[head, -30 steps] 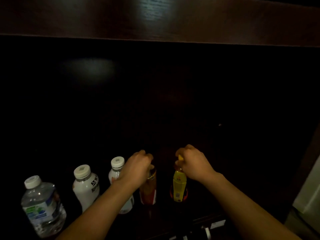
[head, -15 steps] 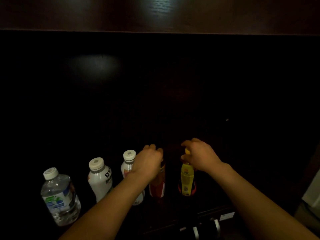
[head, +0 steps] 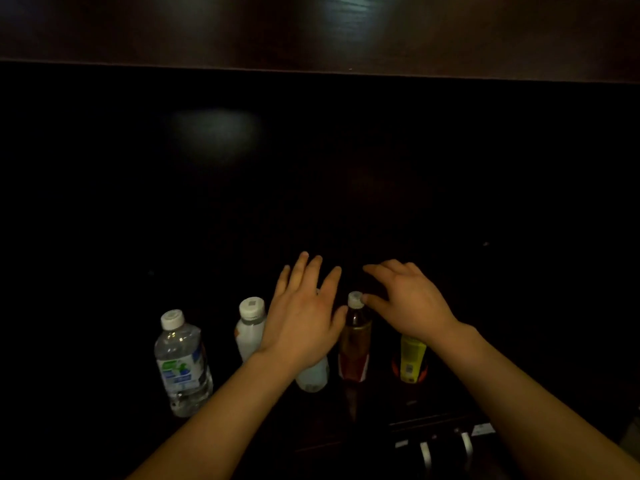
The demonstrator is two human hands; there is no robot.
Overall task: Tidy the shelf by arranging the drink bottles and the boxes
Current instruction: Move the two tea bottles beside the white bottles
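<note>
Several drink bottles stand in a row on a dark shelf. From the left: a clear water bottle (head: 181, 365), a white bottle (head: 248, 329), another white bottle (head: 312, 377) mostly hidden under my left wrist, a red-labelled tea bottle (head: 355, 344) with a white cap, and a yellow-labelled bottle (head: 412, 360) whose top is hidden by my right hand. My left hand (head: 304, 313) hovers over the row with fingers spread, holding nothing. My right hand (head: 407, 299) is open too, its thumb tip next to the tea bottle's cap. No boxes are visible.
The shelf interior (head: 311, 188) is very dark, with a wooden board (head: 311, 29) across the top. Metal handles (head: 446, 448) show below the shelf's front edge at the lower right.
Both hands have let go of the tea bottle and the yellow bottle and lifted with fingers spread. The bottles stay upright; the view has shifted so the row sits further right.
</note>
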